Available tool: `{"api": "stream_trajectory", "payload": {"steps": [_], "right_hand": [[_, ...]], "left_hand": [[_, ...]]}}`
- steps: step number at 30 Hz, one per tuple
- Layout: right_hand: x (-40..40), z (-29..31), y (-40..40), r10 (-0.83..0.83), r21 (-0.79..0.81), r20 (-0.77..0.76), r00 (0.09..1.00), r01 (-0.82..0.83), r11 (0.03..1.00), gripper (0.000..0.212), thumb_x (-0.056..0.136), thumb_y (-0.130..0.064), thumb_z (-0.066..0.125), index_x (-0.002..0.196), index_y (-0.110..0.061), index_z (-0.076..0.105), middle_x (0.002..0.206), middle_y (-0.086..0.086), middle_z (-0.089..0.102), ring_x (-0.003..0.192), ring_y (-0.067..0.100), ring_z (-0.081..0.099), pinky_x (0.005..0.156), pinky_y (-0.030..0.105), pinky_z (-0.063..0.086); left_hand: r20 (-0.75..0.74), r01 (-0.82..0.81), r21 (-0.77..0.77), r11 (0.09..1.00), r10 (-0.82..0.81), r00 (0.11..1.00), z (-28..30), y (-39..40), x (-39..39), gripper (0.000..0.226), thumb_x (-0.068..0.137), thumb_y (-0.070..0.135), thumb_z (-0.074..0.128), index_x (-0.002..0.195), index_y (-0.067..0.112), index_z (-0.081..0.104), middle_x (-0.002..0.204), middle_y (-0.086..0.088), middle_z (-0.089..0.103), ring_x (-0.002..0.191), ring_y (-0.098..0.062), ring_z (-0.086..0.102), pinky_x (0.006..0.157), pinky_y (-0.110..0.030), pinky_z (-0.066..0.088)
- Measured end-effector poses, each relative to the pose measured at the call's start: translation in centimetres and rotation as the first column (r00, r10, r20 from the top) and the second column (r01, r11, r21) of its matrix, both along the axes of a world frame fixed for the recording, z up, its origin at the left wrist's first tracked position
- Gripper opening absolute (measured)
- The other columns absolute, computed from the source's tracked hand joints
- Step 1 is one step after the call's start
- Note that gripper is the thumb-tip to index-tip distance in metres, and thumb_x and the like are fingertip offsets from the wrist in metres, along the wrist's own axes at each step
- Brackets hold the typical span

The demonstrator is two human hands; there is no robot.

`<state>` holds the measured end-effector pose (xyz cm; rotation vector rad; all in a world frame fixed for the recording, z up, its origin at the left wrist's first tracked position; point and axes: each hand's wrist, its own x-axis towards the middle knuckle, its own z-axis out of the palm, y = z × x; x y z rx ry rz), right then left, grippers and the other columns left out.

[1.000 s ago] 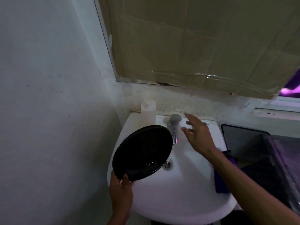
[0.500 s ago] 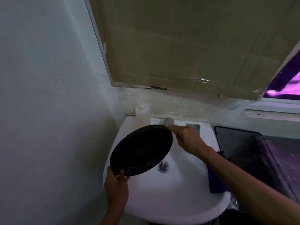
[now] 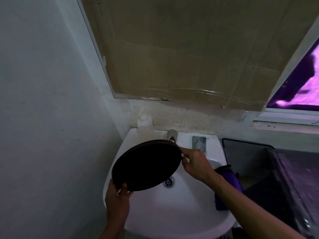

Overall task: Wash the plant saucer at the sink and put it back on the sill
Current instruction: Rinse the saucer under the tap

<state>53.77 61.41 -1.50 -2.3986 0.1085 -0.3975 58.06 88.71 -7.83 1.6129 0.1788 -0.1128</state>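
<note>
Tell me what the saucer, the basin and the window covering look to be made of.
Saucer: probably matte dark plastic, thin rimmed, no glare. Basin: glossy white ceramic by its smooth sheen. Window covering: brown cardboard with fold creases and shiny clear tape along the bottom.

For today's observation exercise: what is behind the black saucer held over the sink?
Behind the saucer show the tap's top, part of the drain and white sink. The spout is covered.

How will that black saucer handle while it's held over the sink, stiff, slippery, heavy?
The saucer probably stays stiff: it keeps its flat round shape held only at its edges by the left hand and right hand. Likely light, given those fingertip grips. Possibly slippery if wet.
</note>
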Motion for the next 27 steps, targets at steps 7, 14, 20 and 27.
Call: {"api": "stream_trajectory", "payload": {"steps": [7,14,20,27], "right_hand": [[-3.4,0.3,-0.8,-0.043,0.306,-0.030,0.999,0.051,0.951,0.044,0.085,0.009,0.052,0.120,-0.014,0.065,0.094,-0.011,0.070,0.083,0.002,0.069,0.071,0.013,0.055],[-6.0,1.4,-2.3,-0.154,0.362,-0.048,0.987,0.161,0.918,0.032,0.093,0.003,0.053,0.123,-0.006,0.062,0.082,0.001,0.070,0.052,-0.015,0.056,0.049,0.002,0.039],[-7.6,2.2,-4.3,-0.156,0.425,-0.057,0.986,0.165,0.890,0.031,0.095,-0.005,0.054,0.122,-0.017,0.064,0.093,0.008,0.076,0.086,0.041,0.068,0.078,0.053,0.055],[-10.7,-2.5,-9.2,-0.364,0.309,-0.347,0.864,0.472,0.826,0.047,0.082,-0.035,0.072,0.125,-0.019,0.061,0.117,-0.008,0.060,0.097,0.010,0.057,0.082,0.025,0.047]], "left_hand": [[0.043,0.096,-0.036,0.995,-0.094,0.995,2.4,-2.0,-1.5,0.042,0.098,0.003,0.052,0.138,0.017,0.050,0.120,-0.006,0.062,0.110,-0.027,0.062,0.088,-0.040,0.054],[0.105,0.153,-0.028,0.988,-0.149,0.983,5.2,-4.6,-3.1,0.037,0.098,0.009,0.054,0.128,0.031,0.057,0.117,0.004,0.067,0.108,-0.019,0.064,0.088,-0.040,0.054],[0.159,0.225,0.140,0.964,-0.246,0.956,6.8,-5.1,-3.1,0.028,0.095,0.024,0.062,0.104,0.051,0.061,0.099,0.020,0.070,0.100,-0.009,0.066,0.082,-0.032,0.052],[-0.014,0.246,0.030,0.969,-0.246,0.969,6.3,-6.5,-5.1,0.028,0.097,0.018,0.057,0.116,0.038,0.062,0.105,0.008,0.072,0.099,-0.017,0.069,0.065,-0.027,0.060]]}}
